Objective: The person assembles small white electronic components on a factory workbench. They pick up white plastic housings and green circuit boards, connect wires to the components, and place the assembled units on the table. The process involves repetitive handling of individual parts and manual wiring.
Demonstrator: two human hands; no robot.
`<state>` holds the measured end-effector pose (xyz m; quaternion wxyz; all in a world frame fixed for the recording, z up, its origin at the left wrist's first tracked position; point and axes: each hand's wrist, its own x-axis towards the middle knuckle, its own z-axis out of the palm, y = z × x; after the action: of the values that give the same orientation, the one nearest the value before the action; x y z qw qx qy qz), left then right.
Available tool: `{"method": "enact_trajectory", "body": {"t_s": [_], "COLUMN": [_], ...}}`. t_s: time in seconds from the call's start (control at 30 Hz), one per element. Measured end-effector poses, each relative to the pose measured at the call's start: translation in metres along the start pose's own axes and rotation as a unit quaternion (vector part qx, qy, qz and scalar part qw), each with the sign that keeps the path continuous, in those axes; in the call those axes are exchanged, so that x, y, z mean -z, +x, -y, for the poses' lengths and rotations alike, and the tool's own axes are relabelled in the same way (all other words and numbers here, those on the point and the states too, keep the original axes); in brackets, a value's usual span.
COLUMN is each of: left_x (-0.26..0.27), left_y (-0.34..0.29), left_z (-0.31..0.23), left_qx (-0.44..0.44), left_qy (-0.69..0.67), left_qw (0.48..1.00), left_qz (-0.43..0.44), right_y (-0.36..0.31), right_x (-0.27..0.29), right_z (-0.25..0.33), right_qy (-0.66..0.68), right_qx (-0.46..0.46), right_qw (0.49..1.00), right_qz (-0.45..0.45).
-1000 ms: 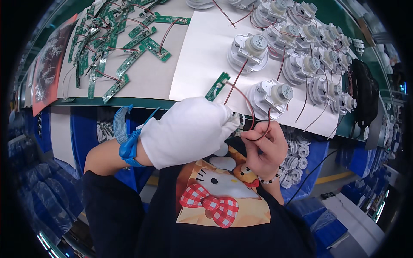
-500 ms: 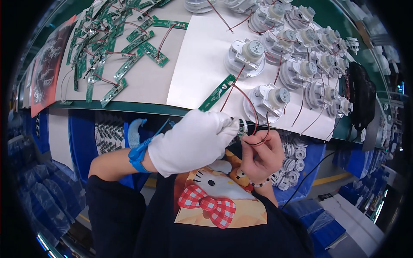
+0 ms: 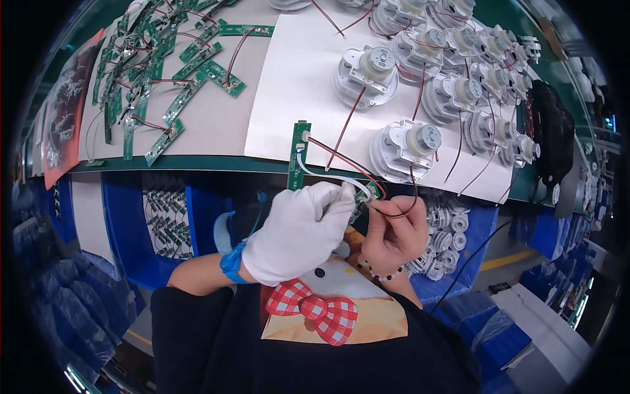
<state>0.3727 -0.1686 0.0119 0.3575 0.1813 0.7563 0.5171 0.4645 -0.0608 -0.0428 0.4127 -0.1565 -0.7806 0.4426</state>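
My left hand, in a white glove with a blue wrist strap, is closed on a small green circuit board. A white cable runs from this board to a long green circuit board at the table's edge, partly behind the glove. Red and black wires also run from the long board toward my fingers. My bare right hand pinches thin dark wires against the small board's end. Those wires lead up to the nearest white motor unit. My fingertips hide the wire ends.
Several white motor units with loose wires stand on a white sheet at the right. Green circuit boards lie heaped at the left. Below the table's edge, blue bins hold boards and white round parts.
The long board has swung from a slant to nearly upright in view, and the white cable now shows. My left forearm has shifted rightward and lower. The view has shifted slightly.
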Motion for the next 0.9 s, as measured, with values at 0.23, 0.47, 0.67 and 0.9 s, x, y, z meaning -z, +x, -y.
{"method": "enact_trajectory", "body": {"t_s": [0.23,0.47,0.67,0.9], "left_x": [-0.016,-0.017,-0.016,-0.020], "left_y": [-0.005,-0.002,-0.003,-0.003], "left_z": [0.013,0.020,0.022,0.020], "left_qx": [-0.020,-0.218,-0.230,-0.240], "left_qy": [-0.041,0.091,0.103,0.042], "left_qw": [0.998,0.963,0.959,0.965], "left_qz": [-0.050,-0.128,-0.128,-0.099], "right_y": [-0.013,-0.014,-0.009,-0.011], "right_x": [-0.005,-0.010,-0.010,-0.005], "right_z": [-0.006,-0.008,-0.008,-0.013], "right_qy": [0.110,0.156,0.106,0.134], "right_qx": [-0.100,-0.094,-0.068,-0.107], "right_qw": [0.988,0.981,0.990,0.985], "right_qz": [-0.045,-0.074,-0.058,-0.034]}}
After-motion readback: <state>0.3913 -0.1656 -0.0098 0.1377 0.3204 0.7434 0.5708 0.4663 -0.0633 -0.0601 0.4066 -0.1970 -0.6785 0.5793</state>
